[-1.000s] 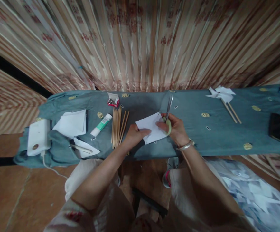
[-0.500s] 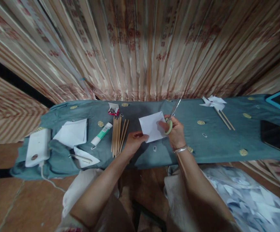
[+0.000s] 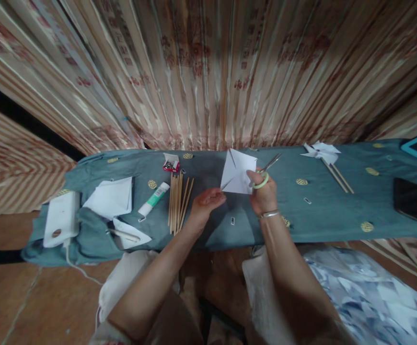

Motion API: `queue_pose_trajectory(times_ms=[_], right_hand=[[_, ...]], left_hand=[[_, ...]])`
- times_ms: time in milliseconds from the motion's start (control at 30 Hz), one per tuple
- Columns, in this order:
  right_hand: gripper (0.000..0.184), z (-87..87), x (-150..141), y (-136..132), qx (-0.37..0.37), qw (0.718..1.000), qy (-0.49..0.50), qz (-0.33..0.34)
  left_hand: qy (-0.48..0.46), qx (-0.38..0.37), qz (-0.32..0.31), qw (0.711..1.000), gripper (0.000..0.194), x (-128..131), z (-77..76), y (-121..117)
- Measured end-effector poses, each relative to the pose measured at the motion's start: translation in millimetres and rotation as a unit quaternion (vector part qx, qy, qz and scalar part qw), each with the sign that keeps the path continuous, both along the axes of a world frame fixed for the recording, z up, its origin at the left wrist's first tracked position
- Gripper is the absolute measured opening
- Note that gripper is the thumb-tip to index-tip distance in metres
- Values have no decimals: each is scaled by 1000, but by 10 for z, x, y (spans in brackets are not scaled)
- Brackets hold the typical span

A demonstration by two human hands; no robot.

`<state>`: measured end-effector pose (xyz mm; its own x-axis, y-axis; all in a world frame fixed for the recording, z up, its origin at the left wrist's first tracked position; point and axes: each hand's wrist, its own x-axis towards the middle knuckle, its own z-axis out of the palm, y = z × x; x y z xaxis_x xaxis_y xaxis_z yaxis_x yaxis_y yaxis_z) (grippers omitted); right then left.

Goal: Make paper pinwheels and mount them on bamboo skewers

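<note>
A square white sheet of paper point(image 3: 240, 175) is held up over the table, with dark slits running in from its upper-left and lower-left corners. My right hand point(image 3: 264, 194) grips its right edge with the thumb on top, and also keeps hold of a pair of scissors point(image 3: 261, 180) with pale green handles. The metal blades point up and right, away from the paper. My left hand point(image 3: 208, 203) is at the paper's lower-left corner, fingers stretched out and loosely apart; whether the fingertips touch the corner is hard to tell.
Left of my hands lie thin wooden sticks point(image 3: 175, 203), a glue stick point(image 3: 154, 199), a small red box point(image 3: 171, 164) of metal pieces, stacked paper point(image 3: 113, 196), a pen point(image 3: 124, 235) on folded paper and a white device point(image 3: 61, 218). Rightward are paper pinwheels point(image 3: 323, 152) and a dark phone point(image 3: 412, 201).
The paper has turned and risen slightly, so its slit corners now face left. My left hand has loosened from its lower edge. The scissors have tipped further right in my right hand.
</note>
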<state>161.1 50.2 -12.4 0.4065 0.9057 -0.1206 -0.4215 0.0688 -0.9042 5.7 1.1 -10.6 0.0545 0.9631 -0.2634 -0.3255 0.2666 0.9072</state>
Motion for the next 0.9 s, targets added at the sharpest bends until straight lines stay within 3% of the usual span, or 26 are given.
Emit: queue_pose_trajectory(times_ms=[133,233,333,500,733,900], right_hand=[[33,-40,-178,-36,-7,997,62,40],[36,-79,-297,-72,-13,996,70,55],[36,-90,-355,-121,-6,995,28,94],[32,-24,-300,-274,16,978,-53,199],[51,28,-83,-520,-9,909,-137,394],[50,5,23,-614,-34,862,-177,473]], left_hand=[[-14,7,-10,1000,32,180,-59,-64],[-25,-10,43,999,33,238,-99,-50],[-47,-23,113,992,40,181,-103,27],[-51,-2,127,991,40,-35,-8,177],[-76,0,176,981,32,-196,155,270],[-91,1,165,982,29,-189,162,273]])
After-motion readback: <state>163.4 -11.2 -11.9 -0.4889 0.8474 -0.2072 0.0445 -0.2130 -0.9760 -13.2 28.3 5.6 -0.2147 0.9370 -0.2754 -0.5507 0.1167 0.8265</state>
